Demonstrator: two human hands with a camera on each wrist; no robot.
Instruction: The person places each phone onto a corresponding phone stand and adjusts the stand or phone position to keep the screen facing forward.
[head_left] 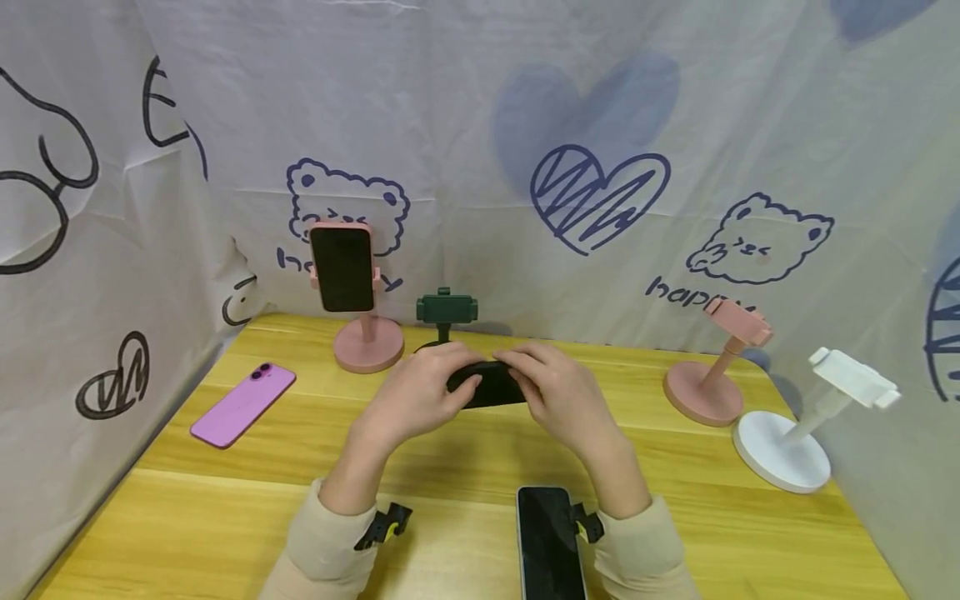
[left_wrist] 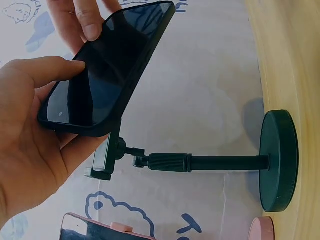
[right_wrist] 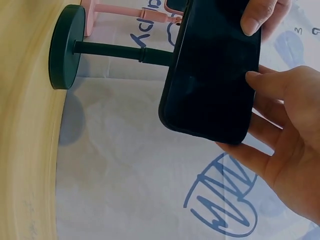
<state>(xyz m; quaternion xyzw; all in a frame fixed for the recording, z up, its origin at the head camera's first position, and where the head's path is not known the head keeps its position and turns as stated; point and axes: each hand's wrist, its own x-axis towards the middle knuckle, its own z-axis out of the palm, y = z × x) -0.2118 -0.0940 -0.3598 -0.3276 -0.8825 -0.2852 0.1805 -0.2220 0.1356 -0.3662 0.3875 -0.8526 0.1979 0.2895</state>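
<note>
White fabric backdrop [head_left: 465,108] with blue line drawings, standing beyond the far edge of the pale, wood-grained table [head_left: 247,500] at which you work. Near the table's far left corner, a pink round-based stand [head_left: 368,346] carries an upright, dark-screened phone [head_left: 342,269]. Along the far edge, left of its middle, note the dark green stand [left_wrist: 227,163] with a ribbed collar and disc base. Near the far right corner is a second pink round-based stand [head_left: 705,392]; just beside it, along the right edge, a white round-based stand [head_left: 782,454].

Your left hand [head_left: 423,383] and right hand [head_left: 555,387] each pinch one end of a black rectangular phone [head_left: 495,385], thumbs at its upper long edge, fingers behind. It is held above the table, screen toward you, before the green stand's clamp; whether they touch, you cannot tell.

Expect the black phone to be stiff, moderately weighty and slick, its glass fragile; the short ends and long edges should serve you best as holds, keeping pressure off the screen.

Near the left edge, a glossy purple phone [head_left: 243,405] lies back up; between your forearms, a light-rimmed, dark-screened phone [head_left: 551,542] lies face up.
</note>
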